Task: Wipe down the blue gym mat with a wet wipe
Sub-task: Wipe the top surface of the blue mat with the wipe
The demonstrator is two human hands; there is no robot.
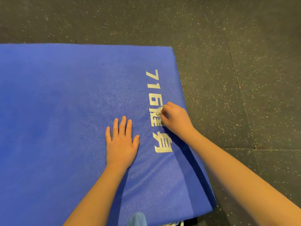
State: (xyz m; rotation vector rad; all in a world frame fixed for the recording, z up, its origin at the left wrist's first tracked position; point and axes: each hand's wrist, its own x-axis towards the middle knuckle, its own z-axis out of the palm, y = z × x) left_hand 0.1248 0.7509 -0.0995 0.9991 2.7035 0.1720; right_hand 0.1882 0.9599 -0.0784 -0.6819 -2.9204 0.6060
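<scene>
Blue and finely textured, the gym mat [65, 111] fills the frame's left and centre, over speckled dark floor [244, 62]. Right hand [175, 117], fingers curled, pinches a crumpled wet wipe [159, 110] onto the white lettering [157, 111] at centre right. Left hand [122, 141] lies flat, fingers straight, seemingly steadying the mat.

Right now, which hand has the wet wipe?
The right hand: its fingers curl round the crumpled white wet wipe at the white lettering on the blue gym mat. The left hand lies flat beside it, fingers straight, holding nothing.
</scene>
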